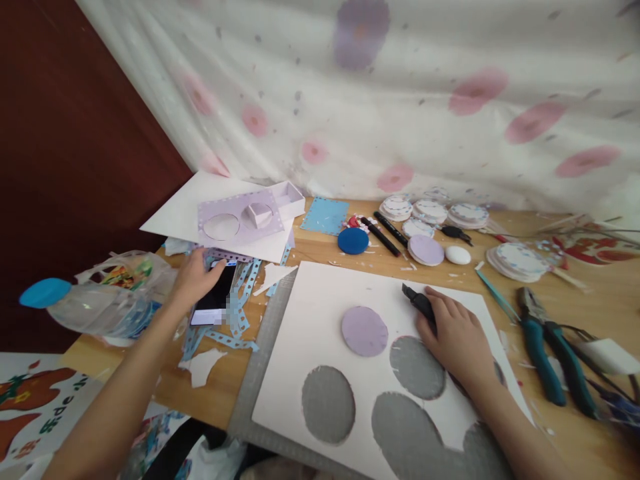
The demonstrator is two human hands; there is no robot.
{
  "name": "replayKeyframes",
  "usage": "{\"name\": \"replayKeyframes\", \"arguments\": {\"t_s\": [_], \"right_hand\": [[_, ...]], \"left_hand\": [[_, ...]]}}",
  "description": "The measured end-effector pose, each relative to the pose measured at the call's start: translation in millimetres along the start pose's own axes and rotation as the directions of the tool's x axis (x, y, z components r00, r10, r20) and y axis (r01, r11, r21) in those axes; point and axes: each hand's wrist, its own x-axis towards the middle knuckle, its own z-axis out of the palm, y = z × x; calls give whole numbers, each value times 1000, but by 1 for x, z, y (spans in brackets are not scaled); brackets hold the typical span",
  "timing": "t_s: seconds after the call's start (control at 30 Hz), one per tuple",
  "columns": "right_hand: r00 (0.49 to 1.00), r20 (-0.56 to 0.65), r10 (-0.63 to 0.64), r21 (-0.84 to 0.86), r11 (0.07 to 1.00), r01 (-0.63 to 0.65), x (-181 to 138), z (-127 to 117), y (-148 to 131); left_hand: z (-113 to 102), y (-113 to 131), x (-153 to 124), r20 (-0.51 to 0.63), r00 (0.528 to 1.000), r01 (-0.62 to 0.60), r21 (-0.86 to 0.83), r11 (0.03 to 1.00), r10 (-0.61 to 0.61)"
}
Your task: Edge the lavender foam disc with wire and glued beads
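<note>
Gripping cutter — right hand, blue-capped clear bottle, open white box

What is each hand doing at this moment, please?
Left hand: open, thumb at the top edge of the phone.
Right hand: closed, holding the black cutter.

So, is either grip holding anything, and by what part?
The right grip holds a black tool by its body, one end protruding. The left grip is at one end of the phone; whether it holds it cannot be told.
</note>
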Motion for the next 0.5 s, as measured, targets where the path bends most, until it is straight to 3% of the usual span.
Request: {"name": "replayKeyframes", "arguments": {"t_s": [0.1, 0.23, 0.37, 0.5], "right_hand": [[1000, -4, 3, -3, 1000, -3, 0, 1, 0], [1000, -4, -3, -6, 1000, 3, -1, 2, 1], [1000, -10, -9, 1, 1000, 9, -1, 2, 1], [1000, -18, -13, 19, 1000, 14, -1, 3, 2]], "left_hand": [[-7, -1, -32, -157, 984, -109, -167, 980, 83], [-12, -10, -83, -199, 970, -182, -194, 964, 143], [-14, -21, -114, -163, 974, -174, -116, 978, 154], [-13, -26, -117, -109, 973, -208, -25, 978, 204]]}}
